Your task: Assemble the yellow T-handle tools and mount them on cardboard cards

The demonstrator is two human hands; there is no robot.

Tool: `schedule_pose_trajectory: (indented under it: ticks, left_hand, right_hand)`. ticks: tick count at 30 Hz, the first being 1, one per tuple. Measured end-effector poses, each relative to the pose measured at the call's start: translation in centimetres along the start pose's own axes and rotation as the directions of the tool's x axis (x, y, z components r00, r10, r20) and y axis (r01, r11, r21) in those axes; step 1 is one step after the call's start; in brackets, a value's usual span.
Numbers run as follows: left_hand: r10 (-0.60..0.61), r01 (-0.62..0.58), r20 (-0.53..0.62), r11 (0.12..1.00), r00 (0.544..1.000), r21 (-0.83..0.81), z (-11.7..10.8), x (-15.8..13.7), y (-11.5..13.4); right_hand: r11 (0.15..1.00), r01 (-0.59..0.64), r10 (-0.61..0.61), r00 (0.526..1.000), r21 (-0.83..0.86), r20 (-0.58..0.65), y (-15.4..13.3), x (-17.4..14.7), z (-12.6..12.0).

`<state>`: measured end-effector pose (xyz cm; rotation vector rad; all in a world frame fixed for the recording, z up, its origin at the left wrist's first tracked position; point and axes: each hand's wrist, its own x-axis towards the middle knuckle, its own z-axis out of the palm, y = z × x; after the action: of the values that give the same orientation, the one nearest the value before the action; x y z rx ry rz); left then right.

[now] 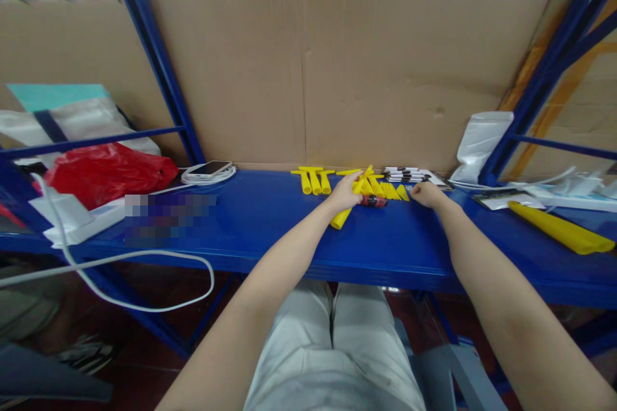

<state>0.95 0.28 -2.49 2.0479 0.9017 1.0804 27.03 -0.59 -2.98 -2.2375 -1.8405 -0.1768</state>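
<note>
My left hand [348, 190] is closed around a yellow T-shaped plastic piece [340, 219], whose tube end points toward me. Right beside it lies a red and black tool handle [375, 201]; the rest of that tool is hidden. My right hand [427, 194] has its fingers curled together at the table, and whatever they hold, if anything, is hidden. Between the hands sits a row of small yellow wedge-shaped pieces [396, 192]. Several black-and-white strips [407, 174] lie behind my right hand. Left of my left hand stand upright yellow T-shaped pieces [316, 181].
A cardboard panel [231, 77] backs the blue table [270, 205]. On the left are a red plastic bag [108, 170], a phone [212, 169] on a coiled cable and a power strip [96, 221]. To the right lie a long yellow piece [559, 226] and a white pouch [482, 144].
</note>
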Motion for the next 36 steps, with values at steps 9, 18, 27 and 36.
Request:
schedule_pose_trajectory:
  ticks: [9,18,27,36]
  left_hand:
    - [-0.118,0.120,0.017,0.986,0.993,-0.116,0.0,-0.2,0.3]
    - [-0.180,0.227,0.155,0.893,0.971,-0.389,0.1,-0.7,1.6]
    - [-0.128,0.214,0.223,0.883,0.966,-0.418,0.5,-0.8,1.7]
    - [-0.114,0.192,0.224,0.910,0.968,-0.368,0.6,-0.9,1.3]
  right_hand:
    - [0.999,-0.028,0.028,1.000,0.020,0.008,0.1,0.1,0.1]
    - [0.762,0.057,0.047,0.989,0.645,-0.142,-2.2,-0.2,-1.3]
    - [0.340,0.262,-0.159,0.963,0.903,-0.219,-7.0,-2.5,-3.2]
    - [0.338,0.279,-0.217,0.952,0.899,-0.214,-7.8,-2.8,-3.0]
